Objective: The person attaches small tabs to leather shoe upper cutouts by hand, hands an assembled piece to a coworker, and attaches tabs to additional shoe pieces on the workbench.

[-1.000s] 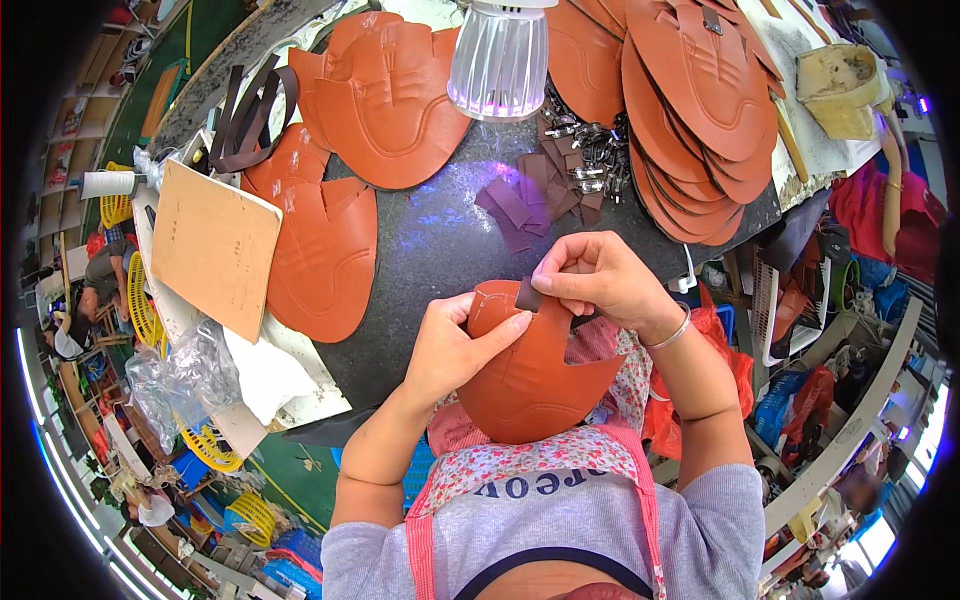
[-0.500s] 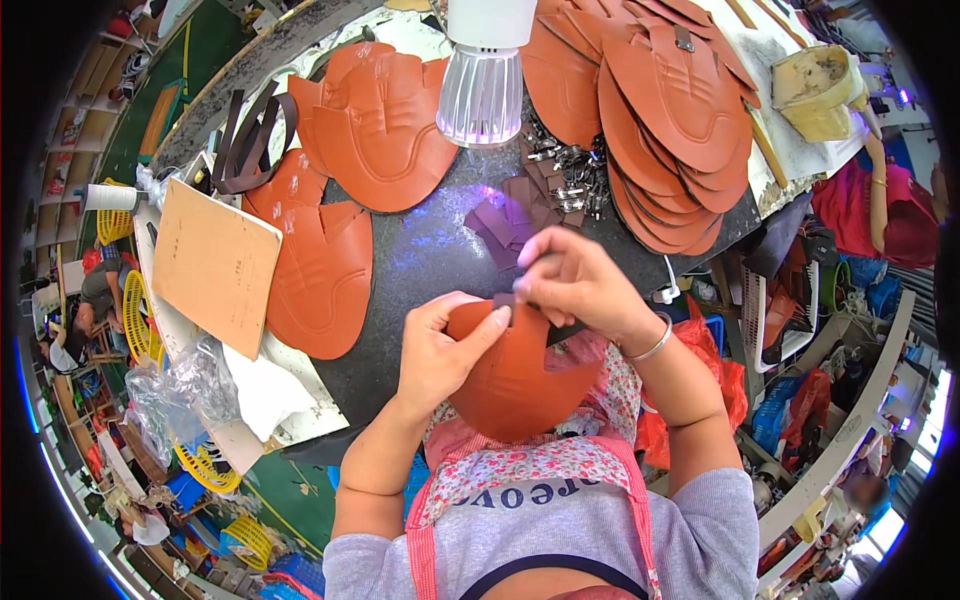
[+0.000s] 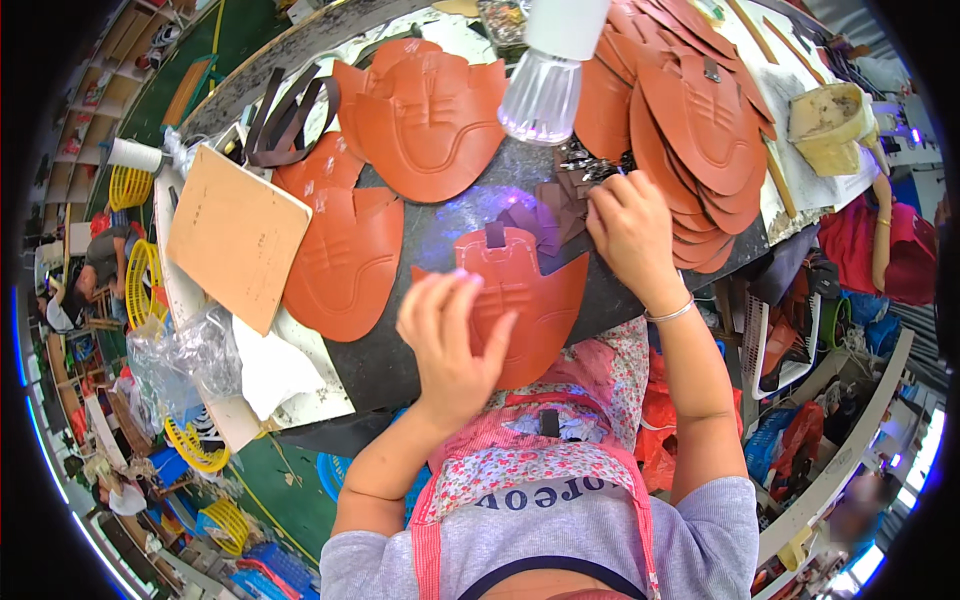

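Note:
A reddish-brown leather shoe upper (image 3: 530, 300) lies flat at the table's near edge, with a short dark strap (image 3: 496, 234) standing at its top tab. Over its left side is my left hand (image 3: 450, 335), fingers apart and slightly blurred, gripping nothing. My right hand (image 3: 638, 235) reaches to the small metal buckles (image 3: 590, 160) beside the dark strap pieces (image 3: 560, 208). Its fingers are curled together there, and what they hold, if anything, is hidden.
A tall stack of uppers (image 3: 700, 130) stands at the right, more uppers (image 3: 430, 130) lie at the left. A lamp (image 3: 543, 95) hangs over the table's middle. A tan board (image 3: 240, 235), dark straps (image 3: 290, 125) and a cream tub (image 3: 828, 125) sit around the edges.
The upper has gone from being held up in both hands to lying on the table. My left hand has let go of it; my right hand has moved away to the buckles.

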The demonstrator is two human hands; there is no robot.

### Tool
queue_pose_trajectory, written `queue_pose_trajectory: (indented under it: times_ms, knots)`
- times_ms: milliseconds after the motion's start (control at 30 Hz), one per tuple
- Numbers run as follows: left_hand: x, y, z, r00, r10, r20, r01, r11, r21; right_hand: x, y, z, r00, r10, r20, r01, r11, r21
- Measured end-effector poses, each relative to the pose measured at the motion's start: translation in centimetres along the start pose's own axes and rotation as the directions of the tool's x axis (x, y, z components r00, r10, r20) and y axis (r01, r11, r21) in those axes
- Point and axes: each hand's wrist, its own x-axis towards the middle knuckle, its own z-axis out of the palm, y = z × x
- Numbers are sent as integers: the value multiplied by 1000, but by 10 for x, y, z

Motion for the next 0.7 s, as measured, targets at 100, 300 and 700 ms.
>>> queue_pose_trajectory:
  times_ms: [100, 300, 700]
  knots:
    - [-12, 5, -8, 995, 66, 70, -59, 993, -99, -3, -23, -18, 984, 99, -147, -43, 937, 346]
    - [-18, 6, -7, 976, 210, 57, -178, 922, -345, -56, -83, -37, 638, -152, 755, -734, -415, 537]
    - [-12, -1, -8, 896, 420, 145, -363, 880, -306, -78, -87, -32, 651, -94, 753, -647, -587, 486]
